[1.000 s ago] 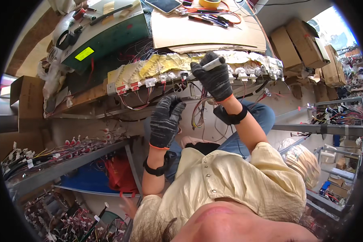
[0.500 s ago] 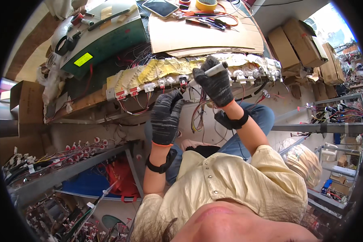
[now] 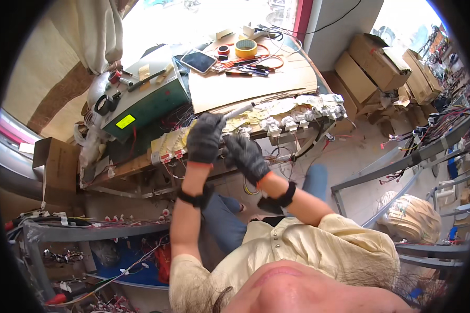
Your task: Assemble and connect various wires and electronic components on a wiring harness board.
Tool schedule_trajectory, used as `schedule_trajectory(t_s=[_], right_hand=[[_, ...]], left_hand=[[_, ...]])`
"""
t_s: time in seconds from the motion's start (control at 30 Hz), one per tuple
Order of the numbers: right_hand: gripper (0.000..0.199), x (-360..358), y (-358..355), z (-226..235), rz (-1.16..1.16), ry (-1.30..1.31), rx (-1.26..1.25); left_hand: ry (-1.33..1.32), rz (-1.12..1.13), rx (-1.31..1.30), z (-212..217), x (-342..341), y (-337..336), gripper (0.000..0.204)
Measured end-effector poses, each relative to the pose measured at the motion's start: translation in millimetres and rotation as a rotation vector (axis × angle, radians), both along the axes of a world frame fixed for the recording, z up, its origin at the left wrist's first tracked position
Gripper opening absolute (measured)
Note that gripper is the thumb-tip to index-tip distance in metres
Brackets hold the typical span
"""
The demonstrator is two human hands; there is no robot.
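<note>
Both my hands wear dark grey knitted gloves with orange cuffs and are close together at the front edge of the bench. My left hand (image 3: 203, 138) is closed over the row of connectors, blurred by motion. A pale, marker-like pen (image 3: 240, 110) sticks out to the right from its fingers, above the cardboard's near edge. Just right of it and lower, my right hand (image 3: 247, 159) has its fingers bent together; what they hold, if anything, is hidden. White connectors (image 3: 273, 127) sit along a tape-covered strip (image 3: 253, 119), with red connectors (image 3: 179, 154) at its left end.
Behind the strip lies a cardboard sheet (image 3: 219, 94) with a phone (image 3: 198, 61), yellow tape roll (image 3: 246, 48) and pens. A green machine box (image 3: 146, 109) stands left. Metal racks (image 3: 402, 161) with wire bundles flank me. Cardboard boxes (image 3: 376, 62) are stacked at the right.
The view has shifted. My hands have come closer together. The pale pen, earlier in my right hand, now projects from my left; my right hand has moved lower, beside it.
</note>
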State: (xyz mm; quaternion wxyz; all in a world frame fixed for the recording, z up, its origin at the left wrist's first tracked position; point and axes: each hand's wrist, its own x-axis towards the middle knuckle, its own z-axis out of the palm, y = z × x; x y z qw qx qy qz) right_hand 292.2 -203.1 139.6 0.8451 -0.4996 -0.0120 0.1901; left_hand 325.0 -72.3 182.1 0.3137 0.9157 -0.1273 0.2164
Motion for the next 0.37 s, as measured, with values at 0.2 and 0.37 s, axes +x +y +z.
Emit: schedule_trajectory(t_s=[0.2,0.37], right_hand=[[0.042,-23.6,0.9,-89.9,-0.179,-0.052,-0.308],[0.022,9.1,7.7,-89.9,-0.496,-0.593,-0.722]], left_hand=[[0.135,0.003,0.468,2.4,68.8,-5.7,0.052],[-0.486,0.137,-0.441,-38.3,11.2,7.5,0.065]])
